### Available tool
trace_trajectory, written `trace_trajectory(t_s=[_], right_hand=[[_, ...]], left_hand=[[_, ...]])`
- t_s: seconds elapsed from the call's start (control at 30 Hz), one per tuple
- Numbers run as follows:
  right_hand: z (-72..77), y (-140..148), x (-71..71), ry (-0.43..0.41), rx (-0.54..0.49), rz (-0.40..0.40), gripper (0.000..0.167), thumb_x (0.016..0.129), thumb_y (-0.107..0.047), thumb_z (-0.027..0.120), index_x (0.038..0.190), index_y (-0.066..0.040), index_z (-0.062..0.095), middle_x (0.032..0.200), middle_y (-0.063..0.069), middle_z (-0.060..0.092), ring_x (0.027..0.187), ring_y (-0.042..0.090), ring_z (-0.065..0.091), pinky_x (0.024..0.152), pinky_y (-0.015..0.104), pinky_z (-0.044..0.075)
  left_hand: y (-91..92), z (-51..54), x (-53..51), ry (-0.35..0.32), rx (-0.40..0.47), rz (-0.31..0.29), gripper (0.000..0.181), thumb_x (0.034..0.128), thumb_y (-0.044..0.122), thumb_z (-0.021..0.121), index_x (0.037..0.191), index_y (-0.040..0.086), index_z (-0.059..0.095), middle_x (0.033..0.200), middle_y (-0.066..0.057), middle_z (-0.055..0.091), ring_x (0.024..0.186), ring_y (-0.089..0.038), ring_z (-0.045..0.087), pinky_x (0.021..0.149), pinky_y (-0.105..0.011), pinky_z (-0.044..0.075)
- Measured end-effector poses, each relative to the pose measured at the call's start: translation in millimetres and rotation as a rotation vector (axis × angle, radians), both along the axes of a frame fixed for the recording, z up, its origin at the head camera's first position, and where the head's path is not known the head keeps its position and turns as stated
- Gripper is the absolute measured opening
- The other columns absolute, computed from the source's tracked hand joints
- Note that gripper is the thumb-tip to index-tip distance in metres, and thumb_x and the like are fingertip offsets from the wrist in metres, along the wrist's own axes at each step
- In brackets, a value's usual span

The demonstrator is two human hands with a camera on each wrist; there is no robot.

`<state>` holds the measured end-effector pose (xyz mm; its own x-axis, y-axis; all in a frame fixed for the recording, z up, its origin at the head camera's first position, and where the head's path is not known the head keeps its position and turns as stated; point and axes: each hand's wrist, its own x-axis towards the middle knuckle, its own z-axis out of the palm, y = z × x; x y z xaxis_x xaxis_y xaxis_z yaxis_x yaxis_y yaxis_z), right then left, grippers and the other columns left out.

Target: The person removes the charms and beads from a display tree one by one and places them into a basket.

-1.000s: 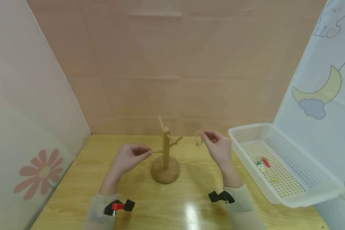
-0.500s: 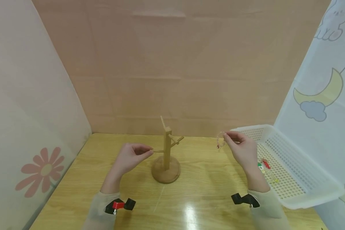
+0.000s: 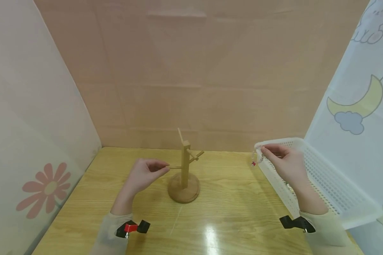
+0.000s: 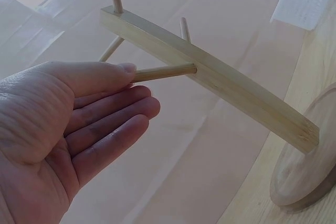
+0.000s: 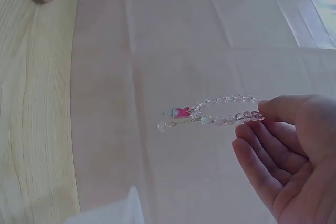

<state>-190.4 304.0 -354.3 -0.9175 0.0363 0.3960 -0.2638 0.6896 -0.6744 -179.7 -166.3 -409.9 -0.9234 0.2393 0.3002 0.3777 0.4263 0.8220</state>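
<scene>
A wooden stand with a round base and several thin pegs stands on the table. My left hand pinches the tip of its left peg between thumb and forefinger. Over the near-left rim of the white basket, my right hand pinches a clear beaded bracelet. A pink charm and a short chain hang from the bracelet, which dangles free below the fingertips. The right forearm covers most of what lies in the basket.
The wooden table runs back to a plain pinkish-brown cloth. Printed cloths hang at the left and right sides. The basket stands along the right edge of the table.
My right hand has moved right with the bracelet, away from the stand and to the basket. My left hand has stayed on the peg.
</scene>
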Motion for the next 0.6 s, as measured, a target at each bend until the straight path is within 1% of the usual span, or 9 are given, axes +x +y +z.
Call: trace_trajectory(t_s=[0.07,0.17,0.4,0.6], right_hand=[[3.8,8.0,0.7,0.005,0.019,0.007,0.031,0.103,-0.037,0.075,0.117,-0.01,0.082,0.105,0.006,0.081,0.084,-0.01,0.066,0.069,0.013,0.052],[6.7,21.0,0.0,0.001,0.057,0.006,0.031,0.103,-0.035,0.076,0.116,-0.008,0.082,0.105,0.009,0.081,0.084,-0.012,0.065,0.068,0.012,0.051],[13.4,48.8,1.1,-0.032,0.147,-0.033,0.034,0.102,-0.038,0.075,0.115,-0.008,0.081,0.105,0.012,0.081,0.082,-0.015,0.06,0.067,0.012,0.049],[17.7,63.9,-0.7,-0.06,0.202,-0.049,0.037,0.103,-0.041,0.074,0.117,-0.007,0.081,0.109,0.016,0.08,0.082,-0.019,0.056,0.067,0.012,0.047]], left_hand=[[0.7,0.6,0.7,0.001,0.003,-0.002,0.017,0.0978,0.021,0.083,0.108,0.007,0.084,0.101,0.002,0.081,0.086,-0.013,0.077,0.075,-0.03,0.063],[1.8,1.4,1.6,-0.001,0.001,0.001,0.016,0.0977,0.021,0.083,0.108,0.008,0.085,0.101,0.002,0.081,0.086,-0.013,0.077,0.075,-0.03,0.063],[3.7,1.3,2.8,0.005,-0.011,0.009,0.011,0.0974,0.021,0.083,0.105,0.013,0.085,0.1,0.002,0.081,0.086,-0.012,0.077,0.075,-0.03,0.063],[3.4,0.6,2.6,0.006,0.001,0.004,0.013,0.0972,0.02,0.083,0.105,0.011,0.085,0.101,0.0,0.081,0.087,-0.014,0.077,0.075,-0.029,0.062]])
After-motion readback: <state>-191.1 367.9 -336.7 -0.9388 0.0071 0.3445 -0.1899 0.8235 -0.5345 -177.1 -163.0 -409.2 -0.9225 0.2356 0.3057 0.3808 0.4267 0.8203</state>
